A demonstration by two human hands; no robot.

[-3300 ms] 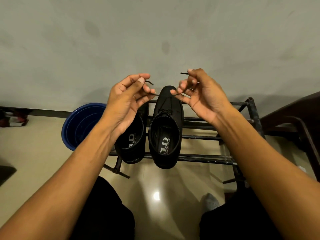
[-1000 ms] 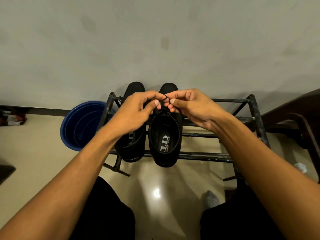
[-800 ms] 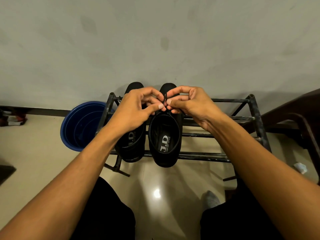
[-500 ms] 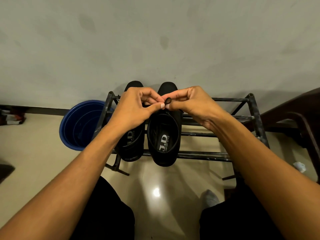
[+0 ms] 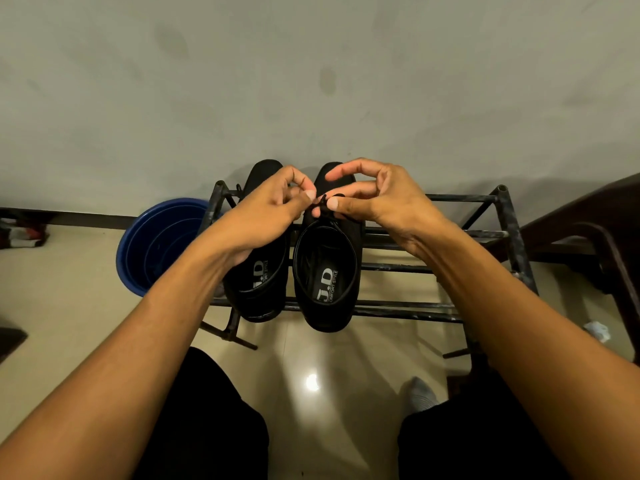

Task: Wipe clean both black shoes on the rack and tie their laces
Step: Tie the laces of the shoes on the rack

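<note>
Two black shoes stand side by side on a black metal rack (image 5: 408, 268), toes toward the wall. Over the tongue of the right shoe (image 5: 329, 271) my left hand (image 5: 266, 216) and my right hand (image 5: 374, 199) meet. Each pinches the thin black lace (image 5: 323, 199) between thumb and fingers, where a small loop shows. My right index finger is lifted above the pinch. My left wrist covers part of the left shoe (image 5: 258, 282); a bit of its lace shows near the rack's back bar.
A blue plastic basin (image 5: 156, 244) sits on the tiled floor left of the rack. Dark wooden furniture (image 5: 595, 237) stands at the right, with a crumpled white scrap (image 5: 597, 330) on the floor beside it. The wall is directly behind the rack. My knees are at the bottom.
Earlier my hands held the lace ends apart above the shoe. They came down and together over the tongue, and a small loop has formed between the fingertips; my right index finger has lifted.
</note>
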